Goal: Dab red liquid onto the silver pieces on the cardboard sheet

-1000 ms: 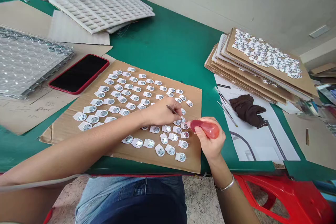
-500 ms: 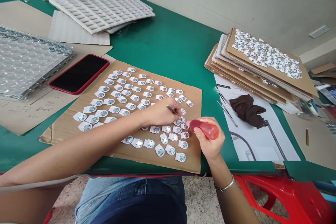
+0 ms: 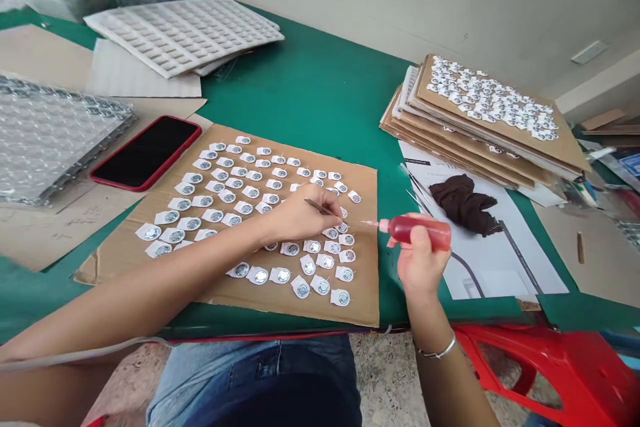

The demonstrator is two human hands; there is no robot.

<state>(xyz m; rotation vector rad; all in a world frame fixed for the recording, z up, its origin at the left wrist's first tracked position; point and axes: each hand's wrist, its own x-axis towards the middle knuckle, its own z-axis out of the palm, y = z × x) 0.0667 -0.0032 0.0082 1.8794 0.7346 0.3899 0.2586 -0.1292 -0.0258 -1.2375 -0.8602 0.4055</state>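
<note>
My left hand (image 3: 305, 213) rests over the cardboard sheet (image 3: 367, 307), its fingers closed round thin metal tweezers (image 3: 320, 207). Its fingertips are at one of the small round metal discs on white tabs (image 3: 342, 228), which lie in rows across the sheet. In my right hand (image 3: 424, 257) is a red squeeze bottle (image 3: 423, 232), tilted nearly level. The bottle's thin nozzle points left, a short way from the left fingertips and apart from the discs. Part of the rows is hidden under my left forearm.
A red-cased phone (image 3: 146, 152) lies at the left beside a clear bubbled tray (image 3: 55, 140). White moulded trays (image 3: 185, 33) sit behind. On the right are stacked cardboard sheets (image 3: 500, 140) bearing more discs, a dark cloth (image 3: 465, 203) and further tweezers (image 3: 417, 187) on printed paper.
My right hand has drawn the bottle back to the right, away from the discs, and tipped it flatter. My left hand stays nearly in place; the whole view has shifted slightly.
</note>
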